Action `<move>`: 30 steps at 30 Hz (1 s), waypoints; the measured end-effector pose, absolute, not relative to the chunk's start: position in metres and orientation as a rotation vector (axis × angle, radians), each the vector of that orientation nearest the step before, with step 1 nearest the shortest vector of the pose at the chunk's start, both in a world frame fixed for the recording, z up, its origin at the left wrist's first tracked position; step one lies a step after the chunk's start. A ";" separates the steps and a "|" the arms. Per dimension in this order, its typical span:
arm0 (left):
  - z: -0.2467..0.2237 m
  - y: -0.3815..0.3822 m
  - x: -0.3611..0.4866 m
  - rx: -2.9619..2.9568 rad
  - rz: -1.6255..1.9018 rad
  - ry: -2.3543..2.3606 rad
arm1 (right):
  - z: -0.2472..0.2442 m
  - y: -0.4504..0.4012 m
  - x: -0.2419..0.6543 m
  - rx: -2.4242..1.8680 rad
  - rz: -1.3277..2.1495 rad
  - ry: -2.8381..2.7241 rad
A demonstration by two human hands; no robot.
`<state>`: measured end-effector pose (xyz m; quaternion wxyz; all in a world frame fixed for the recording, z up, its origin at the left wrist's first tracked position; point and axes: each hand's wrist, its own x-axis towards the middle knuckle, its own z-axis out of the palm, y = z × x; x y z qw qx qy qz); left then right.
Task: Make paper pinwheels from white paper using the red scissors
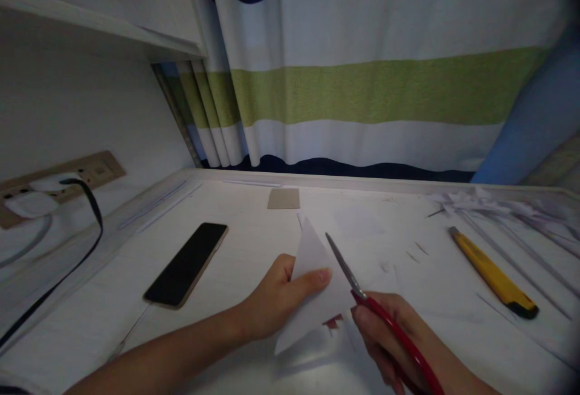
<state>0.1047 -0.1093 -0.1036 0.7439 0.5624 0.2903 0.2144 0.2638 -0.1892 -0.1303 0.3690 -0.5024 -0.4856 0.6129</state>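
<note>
Pinching the white paper (308, 315) above the tabletop (254, 226) in the left hand (278, 297), likely for steadiness; now gripping red-handled scissors (360, 293) in the right hand (382, 333), just beside the free edge (well apart from the yellow cutter (493, 271), presumably for elbow room).

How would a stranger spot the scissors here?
Find the white desk below the striped curtain. Lower down, the right hand holds the scissors beside white paper in the left hand. Red handles set them apart from the yellow cutter.

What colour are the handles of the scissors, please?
The scissor handles are red, best seen in the head view.
</note>
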 end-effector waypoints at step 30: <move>-0.102 -0.109 0.104 1.230 0.369 0.614 | -0.126 -0.192 0.267 -1.192 1.546 -1.364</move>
